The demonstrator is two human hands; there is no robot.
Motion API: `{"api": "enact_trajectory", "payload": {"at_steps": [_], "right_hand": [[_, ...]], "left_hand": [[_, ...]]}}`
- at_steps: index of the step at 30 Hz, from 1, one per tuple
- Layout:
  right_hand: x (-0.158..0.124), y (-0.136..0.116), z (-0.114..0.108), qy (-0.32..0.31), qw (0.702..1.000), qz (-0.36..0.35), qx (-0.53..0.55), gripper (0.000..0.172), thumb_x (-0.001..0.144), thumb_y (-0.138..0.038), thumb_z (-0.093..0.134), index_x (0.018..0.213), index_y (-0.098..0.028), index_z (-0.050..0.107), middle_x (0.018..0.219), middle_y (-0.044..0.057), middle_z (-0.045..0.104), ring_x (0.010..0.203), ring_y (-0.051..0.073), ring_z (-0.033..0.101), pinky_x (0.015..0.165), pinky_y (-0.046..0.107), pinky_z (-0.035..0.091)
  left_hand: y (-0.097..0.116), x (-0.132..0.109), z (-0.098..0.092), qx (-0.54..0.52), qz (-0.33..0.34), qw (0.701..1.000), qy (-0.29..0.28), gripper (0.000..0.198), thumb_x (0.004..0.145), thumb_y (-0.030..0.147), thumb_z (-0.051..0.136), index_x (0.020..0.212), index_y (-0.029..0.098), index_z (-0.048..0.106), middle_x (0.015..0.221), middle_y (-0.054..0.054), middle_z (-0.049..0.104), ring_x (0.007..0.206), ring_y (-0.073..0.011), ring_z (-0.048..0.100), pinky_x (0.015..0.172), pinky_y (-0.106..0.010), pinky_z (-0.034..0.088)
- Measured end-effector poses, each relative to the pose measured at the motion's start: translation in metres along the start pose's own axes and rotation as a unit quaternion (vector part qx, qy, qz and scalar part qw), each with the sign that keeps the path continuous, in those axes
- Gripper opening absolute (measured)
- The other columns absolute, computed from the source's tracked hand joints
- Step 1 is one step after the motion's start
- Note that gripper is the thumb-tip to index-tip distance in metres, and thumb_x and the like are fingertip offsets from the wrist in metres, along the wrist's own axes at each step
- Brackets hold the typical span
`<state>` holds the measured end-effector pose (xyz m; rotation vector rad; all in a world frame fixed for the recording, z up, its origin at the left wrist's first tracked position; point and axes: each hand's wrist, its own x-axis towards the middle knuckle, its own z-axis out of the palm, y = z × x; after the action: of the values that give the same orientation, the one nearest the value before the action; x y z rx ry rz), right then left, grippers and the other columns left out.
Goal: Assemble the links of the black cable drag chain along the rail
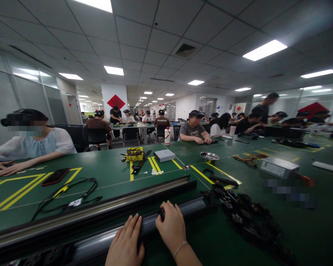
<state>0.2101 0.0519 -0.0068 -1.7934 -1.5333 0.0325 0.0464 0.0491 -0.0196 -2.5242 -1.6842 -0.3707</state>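
Observation:
A long glossy black tube (96, 239) lies slantwise across the green table in front of me. My left hand (125, 240) rests on top of it with the fingers stretched out. Just to the right, my right hand (172, 227) is closed around a small black piece (162, 214) at the tube's upper side; most of that piece is hidden by the fingers. Behind the tube runs a long black rail (155, 190) with a pale metal strip along it. Dark linked parts (246, 214) lie in a heap past the tube's right end.
On the green table (105, 157) are a phone (55, 176), a black cable (84, 195), a yellow box with wires (134, 153), a grey flat box (164, 155), a metal bowl (209, 156) and a silver power supply (279, 167). People sit at the left and across the table.

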Motion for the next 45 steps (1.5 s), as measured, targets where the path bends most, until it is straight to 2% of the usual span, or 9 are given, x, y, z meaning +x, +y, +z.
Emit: {"api": "enact_trajectory", "payload": {"at_steps": [9,18,27,34,45], "right_hand": [[0.003,-0.001,-0.005,-0.013,1.000,0.004,-0.023,0.029,0.067,-0.016,0.044,0.091,-0.019,0.061,0.101,0.007,0.064,0.108,0.019,0.051,0.100,0.032,0.025],[0.003,0.004,-0.007,-0.003,0.999,-0.018,-0.050,0.039,0.068,-0.019,0.044,0.104,-0.018,0.058,0.111,0.008,0.061,0.115,0.022,0.044,0.103,0.039,0.017],[0.004,0.000,-0.012,-0.020,0.999,-0.014,-0.040,0.028,0.068,-0.021,0.047,0.094,-0.019,0.059,0.100,0.007,0.064,0.110,0.021,0.048,0.100,0.036,0.020],[0.003,0.001,-0.010,-0.007,0.999,-0.012,-0.036,0.018,0.067,-0.018,0.046,0.082,-0.021,0.056,0.092,0.004,0.064,0.101,0.018,0.052,0.099,0.034,0.022],[0.004,0.002,-0.009,-0.004,0.999,-0.009,-0.044,0.014,0.067,-0.017,0.046,0.077,-0.021,0.054,0.084,0.003,0.062,0.092,0.017,0.055,0.094,0.029,0.030]], "left_hand": [[0.002,-0.003,-0.003,0.007,0.005,1.000,0.012,0.058,0.071,0.020,0.039,0.129,0.018,0.039,0.138,-0.002,0.037,0.126,-0.0199,0.033,0.103,-0.037,0.030],[0.004,-0.001,-0.002,0.000,-0.004,1.000,0.000,0.060,0.069,0.018,0.040,0.129,0.018,0.040,0.137,-0.002,0.038,0.126,-0.0198,0.033,0.102,-0.038,0.032],[0.005,-0.006,-0.007,-0.005,0.018,0.998,0.055,0.055,0.073,0.021,0.039,0.128,0.016,0.042,0.135,-0.005,0.042,0.124,-0.0207,0.036,0.102,-0.038,0.032],[0.002,-0.006,-0.003,-0.010,0.018,0.998,0.052,0.055,0.073,0.023,0.039,0.127,0.017,0.043,0.136,-0.004,0.041,0.124,-0.0208,0.036,0.102,-0.038,0.032],[0.001,-0.005,-0.001,0.002,0.023,0.999,0.045,0.055,0.073,0.023,0.039,0.127,0.016,0.042,0.136,-0.005,0.041,0.125,-0.0210,0.036,0.102,-0.038,0.031]]}}
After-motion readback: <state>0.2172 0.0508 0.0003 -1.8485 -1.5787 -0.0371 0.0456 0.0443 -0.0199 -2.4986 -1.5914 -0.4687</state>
